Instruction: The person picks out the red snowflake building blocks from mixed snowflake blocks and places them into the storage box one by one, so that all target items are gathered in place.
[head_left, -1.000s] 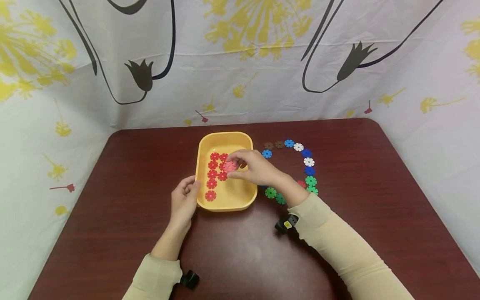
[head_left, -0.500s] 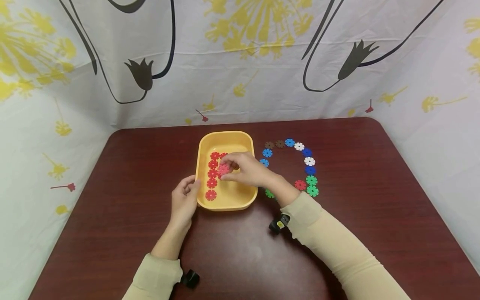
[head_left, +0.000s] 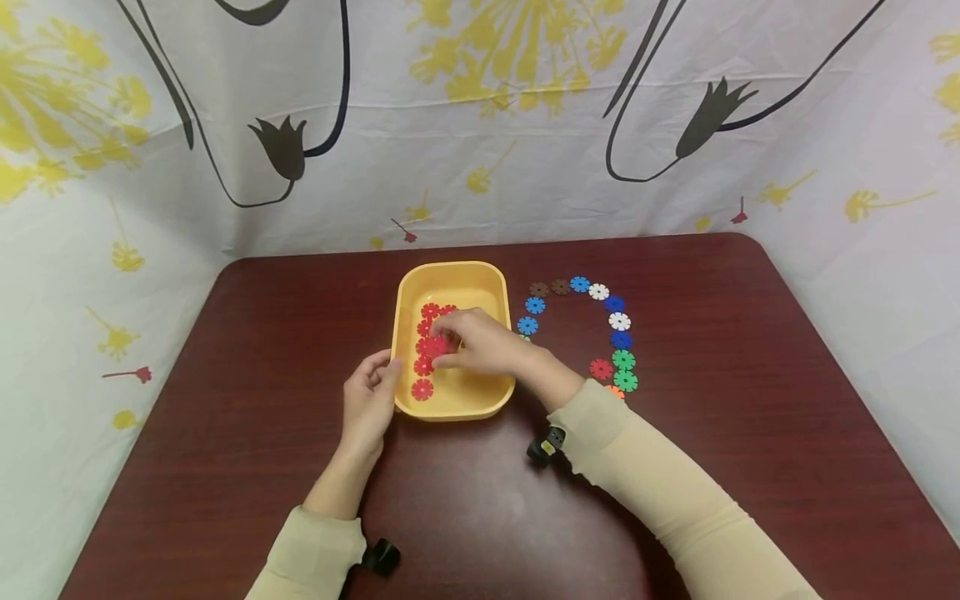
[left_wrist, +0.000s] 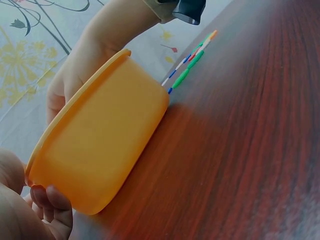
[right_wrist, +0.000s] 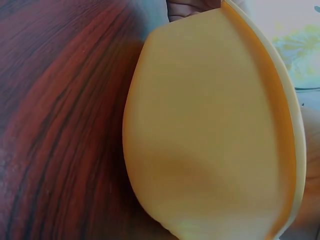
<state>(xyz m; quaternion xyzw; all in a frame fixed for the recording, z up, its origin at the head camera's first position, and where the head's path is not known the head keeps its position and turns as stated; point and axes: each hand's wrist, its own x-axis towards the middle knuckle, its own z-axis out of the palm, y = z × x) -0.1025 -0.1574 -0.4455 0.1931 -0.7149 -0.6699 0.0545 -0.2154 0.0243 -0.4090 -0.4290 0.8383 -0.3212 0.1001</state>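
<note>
A yellow plastic tray (head_left: pixel 468 396) stands on the dark red table, with several red notched discs (head_left: pixel 422 389) lying along its left side. My left hand (head_left: pixel 369 404) holds the tray's left rim, thumb over the edge. In the left wrist view, the curled fingers (left_wrist: pixel 60 205) show under the rim of the tray (left_wrist: pixel 105 130). Over the tray, my right hand (head_left: pixel 483 343) pinches a red notched disc (head_left: pixel 435 346) between thumb and fingers, overlapping the discs below. The tray's outer wall (right_wrist: pixel 200 110) fills the right wrist view and hides the right fingers.
Right of the tray, notched discs form a curved line on the table, among them a brown one (head_left: pixel 538 289), a white one (head_left: pixel 619 321) and a green one (head_left: pixel 623 359). A red disc (head_left: pixel 600 368) lies inside the curve. My right forearm covers part of it.
My right hand has moved left across the tray with the red disc, now lower over the column of red discs. The left hand has stayed on the rim.
</note>
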